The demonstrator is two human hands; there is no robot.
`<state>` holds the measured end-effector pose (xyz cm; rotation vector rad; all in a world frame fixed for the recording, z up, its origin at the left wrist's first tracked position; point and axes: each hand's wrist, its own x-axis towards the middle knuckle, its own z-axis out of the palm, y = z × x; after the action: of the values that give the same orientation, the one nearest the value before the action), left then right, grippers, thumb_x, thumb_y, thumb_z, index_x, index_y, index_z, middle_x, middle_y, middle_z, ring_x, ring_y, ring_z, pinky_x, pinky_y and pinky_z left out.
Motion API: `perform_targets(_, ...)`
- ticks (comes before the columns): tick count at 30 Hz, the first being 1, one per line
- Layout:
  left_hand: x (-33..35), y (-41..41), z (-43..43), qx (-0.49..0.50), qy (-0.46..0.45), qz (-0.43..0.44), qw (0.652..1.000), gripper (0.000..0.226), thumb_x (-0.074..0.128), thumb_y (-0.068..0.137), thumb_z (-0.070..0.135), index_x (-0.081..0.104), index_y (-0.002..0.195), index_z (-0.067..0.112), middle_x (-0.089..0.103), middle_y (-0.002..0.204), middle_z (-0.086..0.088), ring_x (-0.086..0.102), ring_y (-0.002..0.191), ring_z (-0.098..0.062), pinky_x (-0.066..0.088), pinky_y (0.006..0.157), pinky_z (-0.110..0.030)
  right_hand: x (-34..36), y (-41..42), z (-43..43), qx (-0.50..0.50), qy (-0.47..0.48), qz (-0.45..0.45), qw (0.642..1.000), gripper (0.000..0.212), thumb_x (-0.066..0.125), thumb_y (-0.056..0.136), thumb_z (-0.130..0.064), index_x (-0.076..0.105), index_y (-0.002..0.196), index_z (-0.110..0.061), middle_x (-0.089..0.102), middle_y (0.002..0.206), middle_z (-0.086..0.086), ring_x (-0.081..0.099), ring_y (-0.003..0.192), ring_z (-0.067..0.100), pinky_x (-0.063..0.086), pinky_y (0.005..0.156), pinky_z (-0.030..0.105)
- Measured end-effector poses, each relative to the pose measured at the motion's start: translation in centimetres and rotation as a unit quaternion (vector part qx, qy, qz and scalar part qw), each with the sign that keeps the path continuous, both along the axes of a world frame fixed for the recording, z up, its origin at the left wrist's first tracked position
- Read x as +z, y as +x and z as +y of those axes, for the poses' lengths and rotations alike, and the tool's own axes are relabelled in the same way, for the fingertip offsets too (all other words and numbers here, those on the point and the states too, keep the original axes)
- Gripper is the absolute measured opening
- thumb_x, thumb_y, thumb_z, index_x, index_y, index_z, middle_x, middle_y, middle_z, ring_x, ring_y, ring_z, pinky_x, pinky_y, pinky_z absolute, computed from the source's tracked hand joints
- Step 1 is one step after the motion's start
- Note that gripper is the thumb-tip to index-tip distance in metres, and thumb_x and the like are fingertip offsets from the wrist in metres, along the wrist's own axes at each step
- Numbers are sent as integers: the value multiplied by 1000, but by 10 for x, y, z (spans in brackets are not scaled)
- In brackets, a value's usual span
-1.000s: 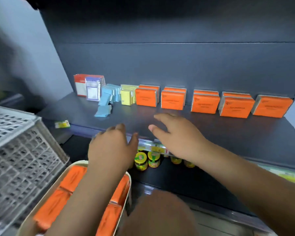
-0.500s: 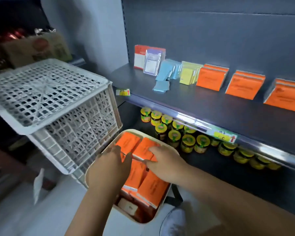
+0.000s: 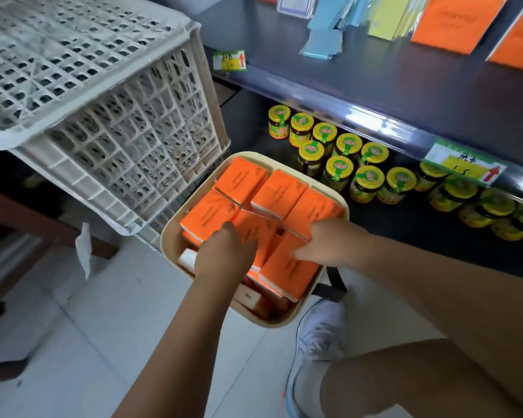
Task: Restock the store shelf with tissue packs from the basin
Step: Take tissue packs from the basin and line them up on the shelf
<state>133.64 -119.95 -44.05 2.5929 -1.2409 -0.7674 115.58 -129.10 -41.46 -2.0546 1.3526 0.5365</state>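
Orange tissue packs [image 3: 239,179] fill the cream basin [image 3: 272,324], which sits on the floor at the foot of the shelf [image 3: 405,70], just right of a white lattice crate [image 3: 103,116]. Both hands are down among them. The left hand [image 3: 224,254] shows its back to the camera with the fingers tucked under, so I cannot tell whether it has closed round a pack. The right hand [image 3: 323,244] lies across the top edge of the near pack [image 3: 287,273], and whether it grips or only touches is not clear either.

A few shelved packs [image 3: 453,22] already stand at the far right of the shelf, beside yellow and blue items, so the restocking looks begun. It seems far from finished, though: the basin holds at least two layers, and bare dark shelf lies in front of the standing row. The step in hand looks like picking up the next pack or two. Yellow-lidded jars [image 3: 341,170] crowd the lower shelf just beyond the basin.
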Motion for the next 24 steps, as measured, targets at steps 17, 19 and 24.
perform_targets(17, -19, 4, -2, 56, -27, 24, 998, 26, 70, 84, 36, 61, 99, 18, 66, 87, -2, 63, 84, -25, 41, 60, -31, -30, -1, 8, -70, 112, -29, 991, 35, 81, 79, -36, 68, 103, -15, 70, 101, 6, 68, 90, 20, 57, 79, 32)
perform_targets(19, -17, 6, -1, 69, -30, 43, 996, 26, 68, 85, 35, 58, 101, 18, 67, 85, -3, 64, 81, -24, 44, 59, -31, -28, 0, 9, -72, 112, -22, 991, 42, 84, 75, -41, 65, 102, -14, 70, 99, 6, 67, 86, 21, 58, 78, 34)
perform_targets(24, -2, 14, 1, 117, -51, 76, 989, 27, 69, 85, 32, 61, 102, 13, 63, 76, -1, 57, 68, -14, 44, 57, -29, -13, -6, 4, -102, 156, -42, 981, 47, 86, 70, -45, 65, 97, -13, 71, 80, 8, 60, 65, 20, 47, 61, 27)
